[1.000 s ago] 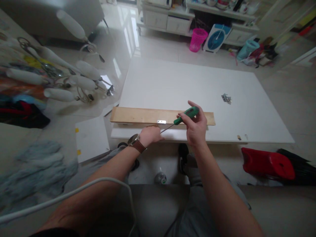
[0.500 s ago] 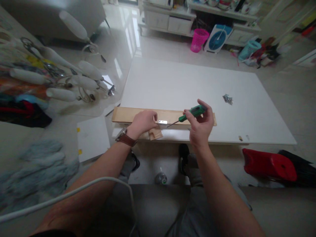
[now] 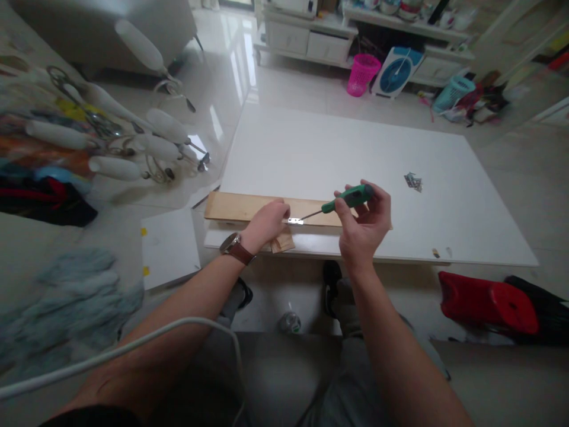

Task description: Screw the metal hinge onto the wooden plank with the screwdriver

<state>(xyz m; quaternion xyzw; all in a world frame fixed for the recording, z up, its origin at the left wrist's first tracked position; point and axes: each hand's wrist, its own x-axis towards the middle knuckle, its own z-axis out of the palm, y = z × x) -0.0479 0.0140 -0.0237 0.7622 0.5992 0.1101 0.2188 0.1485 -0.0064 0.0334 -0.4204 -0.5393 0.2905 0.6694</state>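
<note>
In my right hand (image 3: pixel 364 222) is a screwdriver (image 3: pixel 349 197) with a green and black handle, its thin shaft slanting down to the left. The tip meets a small metal hinge plate (image 3: pixel 296 221) at the near edge of a long wooden board (image 3: pixel 240 206). My left hand (image 3: pixel 268 225), a brown-strapped watch on its wrist, rests on the board with its fingers closed at the plate's left end. A short wood block (image 3: pixel 283 240) sits below that hand, partly hidden by it.
The board lies along the near edge of a large white panel (image 3: pixel 347 148). Small metal hardware (image 3: pixel 413 181) is piled on the panel's right side. A red plastic stool (image 3: pixel 486 302) stands at right. Lamp arms (image 3: pixel 118 169) and a white sheet (image 3: pixel 169 249) are at left; a white cable (image 3: pixel 186 321) crosses low.
The screwdriver tip has moved up from in front of the board onto the metal plate. My left fingers have shifted right, up against the plate's end. The view has shifted slightly.
</note>
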